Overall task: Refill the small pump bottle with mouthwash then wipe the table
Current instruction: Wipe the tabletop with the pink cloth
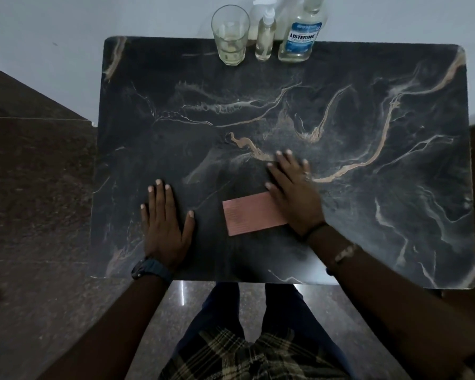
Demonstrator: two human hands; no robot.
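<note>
We look down on a dark marbled table (368, 215) with three containers lined up along its far edge. On the left stands a clear drinking glass (230, 34), upright, with a shallow layer of pale liquid at the bottom. Just beside it is the small pump bottle (265, 34), upright with its pump head on, and pale liquid showing through most of its clear body. Right of that stands the mouthwash bottle (300, 31) with a blue Listerine label; its top is cut off by the frame, and clear pale liquid shows around the label. Near us, our left hand (166, 226) lies flat on the table, fingers straight and spread, holding nothing. Our right hand (294, 193) also lies flat with fingers straight, its palm edge resting on one end of a pink folded cloth (247, 216) lying flat on the table between the hands.
</note>
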